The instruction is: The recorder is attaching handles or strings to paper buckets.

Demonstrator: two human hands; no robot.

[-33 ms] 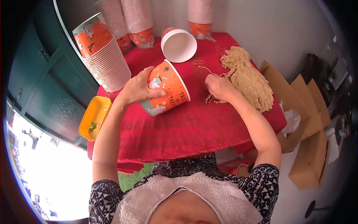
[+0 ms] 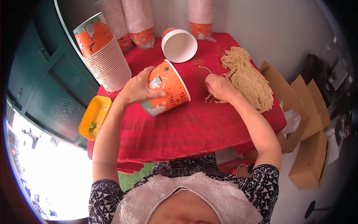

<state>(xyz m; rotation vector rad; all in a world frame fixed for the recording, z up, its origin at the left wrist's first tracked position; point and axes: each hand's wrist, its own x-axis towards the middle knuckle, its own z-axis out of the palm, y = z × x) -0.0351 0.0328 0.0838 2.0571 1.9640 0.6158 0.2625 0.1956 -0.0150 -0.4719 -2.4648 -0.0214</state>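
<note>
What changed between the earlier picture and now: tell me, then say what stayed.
Nothing visibly changed. The left hand still holds the orange tub tilted; the right hand still pinches thin strands beside the cord bundle. The yellow tray and leaning tub stack stay put.

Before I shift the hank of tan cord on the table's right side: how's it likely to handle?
Probably floppy: the hank of tan cord slumps and fans out toward its near end. It may tangle or snag, since it looks loosely stranded and lies close beside the right hand. Rolling seems unlikely, as it lies spread on the red tablecloth.
</note>
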